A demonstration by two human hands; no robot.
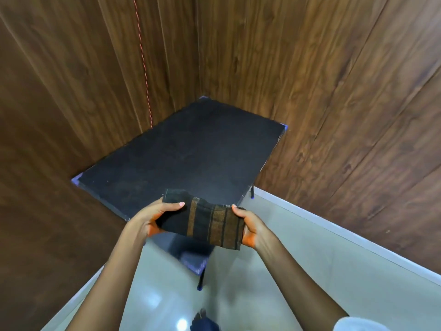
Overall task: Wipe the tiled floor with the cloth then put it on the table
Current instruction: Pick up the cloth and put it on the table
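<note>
A folded black cloth [205, 219] with brown stripes is held in the air over the near edge of the black table [186, 149]. My left hand [152, 217] grips its left end, thumb on top. My right hand [249, 226] grips its right end, thumb on top as well. The cloth sags slightly between the two hands. Pale glossy floor tiles [274, 271] lie below my arms.
The table stands in a corner of dark wood-panelled walls [334, 91]. A thin red cord [143, 60] hangs down the left wall. A table leg [201, 278] with a blue foot stands on the floor. My foot [202, 318] shows at the bottom.
</note>
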